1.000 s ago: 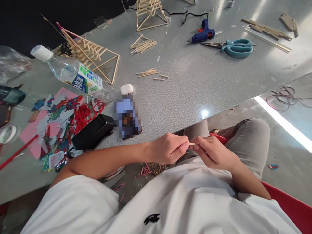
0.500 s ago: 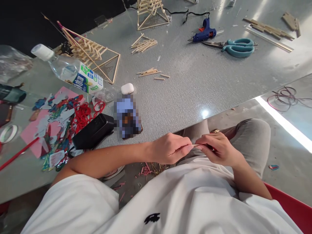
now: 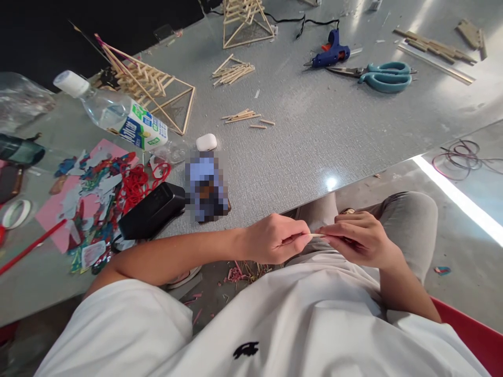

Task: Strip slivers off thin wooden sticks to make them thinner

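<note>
Your left hand (image 3: 277, 240) and right hand (image 3: 357, 238) pinch one thin wooden stick (image 3: 316, 235) beyond the counter's (image 3: 283, 152) near edge, where uneven force could snap it, dropping pieces onto the floor (image 3: 467, 230).

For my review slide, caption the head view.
Left hand and right hand hold a stick by the cluttered table.
</note>
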{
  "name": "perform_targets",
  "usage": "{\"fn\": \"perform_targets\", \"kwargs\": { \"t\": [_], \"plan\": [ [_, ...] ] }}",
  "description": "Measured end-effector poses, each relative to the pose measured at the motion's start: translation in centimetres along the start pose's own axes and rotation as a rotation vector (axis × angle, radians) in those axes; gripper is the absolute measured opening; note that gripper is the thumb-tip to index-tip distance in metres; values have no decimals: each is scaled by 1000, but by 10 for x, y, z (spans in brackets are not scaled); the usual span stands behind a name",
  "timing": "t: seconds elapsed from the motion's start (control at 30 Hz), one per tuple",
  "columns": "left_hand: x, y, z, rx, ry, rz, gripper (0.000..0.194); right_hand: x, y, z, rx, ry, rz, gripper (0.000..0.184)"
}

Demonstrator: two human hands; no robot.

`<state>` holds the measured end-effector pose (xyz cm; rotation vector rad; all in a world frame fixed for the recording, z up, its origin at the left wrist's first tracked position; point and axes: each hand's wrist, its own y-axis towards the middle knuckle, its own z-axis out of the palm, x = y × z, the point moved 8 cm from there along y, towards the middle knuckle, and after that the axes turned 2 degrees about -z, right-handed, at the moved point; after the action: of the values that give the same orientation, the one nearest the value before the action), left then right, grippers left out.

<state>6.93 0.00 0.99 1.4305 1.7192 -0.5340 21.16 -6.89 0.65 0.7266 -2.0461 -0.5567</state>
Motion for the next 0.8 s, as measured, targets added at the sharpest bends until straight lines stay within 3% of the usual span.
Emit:
{"fn": "perform_targets", "kwargs": {
  "t": [0.17,0.8],
  "plan": [
    [0,1,0,14,-38,3,30,7,-4,2,-25,-134,-46,24],
    [-2,-7,8,62,88,167,14,12,1,3,2,-103,-97,15]
  ]
}}
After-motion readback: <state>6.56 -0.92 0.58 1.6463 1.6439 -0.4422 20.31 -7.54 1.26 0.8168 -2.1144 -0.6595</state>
